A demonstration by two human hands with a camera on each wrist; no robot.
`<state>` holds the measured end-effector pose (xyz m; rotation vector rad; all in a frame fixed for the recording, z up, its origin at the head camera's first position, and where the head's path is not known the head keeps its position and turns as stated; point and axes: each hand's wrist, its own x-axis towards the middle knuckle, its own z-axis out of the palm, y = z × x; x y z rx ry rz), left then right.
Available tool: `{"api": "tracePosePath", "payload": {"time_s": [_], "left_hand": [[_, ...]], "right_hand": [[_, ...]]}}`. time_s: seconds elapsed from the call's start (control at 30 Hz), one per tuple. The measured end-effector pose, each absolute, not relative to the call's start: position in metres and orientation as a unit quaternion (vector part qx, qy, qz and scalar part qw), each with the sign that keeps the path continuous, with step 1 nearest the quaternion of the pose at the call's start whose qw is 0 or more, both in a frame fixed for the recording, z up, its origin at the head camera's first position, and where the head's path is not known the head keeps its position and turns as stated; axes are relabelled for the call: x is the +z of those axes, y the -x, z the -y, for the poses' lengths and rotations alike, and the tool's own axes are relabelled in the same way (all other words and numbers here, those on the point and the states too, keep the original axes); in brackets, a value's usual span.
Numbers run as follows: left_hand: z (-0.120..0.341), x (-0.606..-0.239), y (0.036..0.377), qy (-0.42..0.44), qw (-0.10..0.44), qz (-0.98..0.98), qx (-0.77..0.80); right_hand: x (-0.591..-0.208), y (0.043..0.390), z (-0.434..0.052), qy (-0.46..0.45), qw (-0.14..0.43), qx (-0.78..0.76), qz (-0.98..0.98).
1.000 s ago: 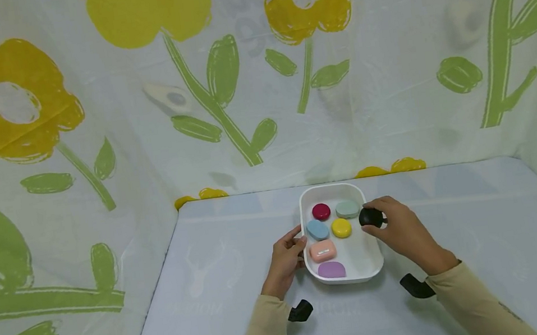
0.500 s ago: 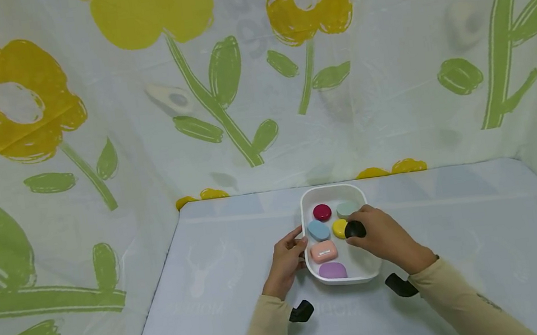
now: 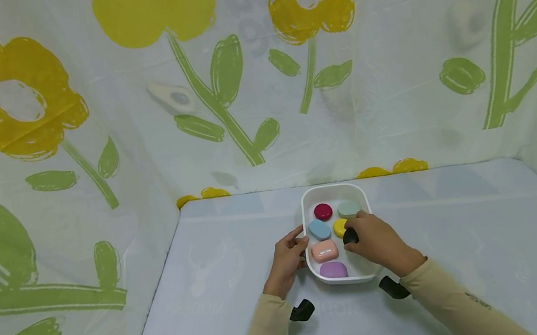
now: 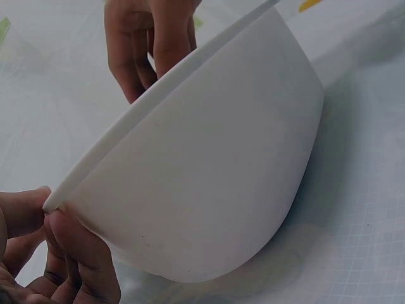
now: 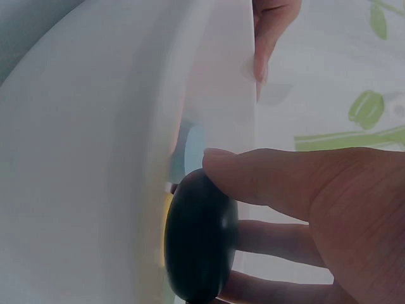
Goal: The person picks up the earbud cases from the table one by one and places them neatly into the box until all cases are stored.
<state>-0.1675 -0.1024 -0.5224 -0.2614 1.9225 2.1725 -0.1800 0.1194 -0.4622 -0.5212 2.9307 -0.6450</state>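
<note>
A white plastic tub [image 3: 345, 280] stands on the table, several soap bars lying in it. My left hand [image 3: 285, 258] pinches its left rim between thumb and fingers, as the left wrist view shows. Inside the tub, my right hand [image 3: 381, 238] holds a black oval soap bar [image 5: 199, 234] between thumb and fingertips, right beside the yellow soap [image 3: 340, 227] and partly covering it. Around it lie a red soap [image 3: 323, 212], a pale green soap [image 3: 349, 209], a blue soap [image 3: 320, 230], a pink soap [image 3: 325, 250] and a purple soap [image 3: 333, 270].
The table [image 3: 460, 233] has a pale, faintly printed cover. Behind it and at the sides hangs a white cloth [image 3: 393, 106] with yellow flowers. Black curved pieces [image 3: 302, 311] stick out at both wrists.
My right hand has moved left and toward me from the tub's right rim, bringing the black soap down inside beside the yellow one. The left hand keeps its grip on the rim.
</note>
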Motion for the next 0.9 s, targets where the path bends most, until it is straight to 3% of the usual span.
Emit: {"api": "tracePosePath", "payload": {"time_s": [0.43, 0.9], "left_hand": [[0.101, -0.521, 0.167, 0.093, 0.112, -0.655, 0.741], [0.102, -0.523, 0.168, 0.090, 0.111, -0.656, 0.742]], "right_hand": [[-0.462, 0.181, -0.113, 0.138, 0.060, -0.216, -0.965], [-0.451, 0.174, -0.146, 0.135, -0.051, -0.297, -0.944]]}}
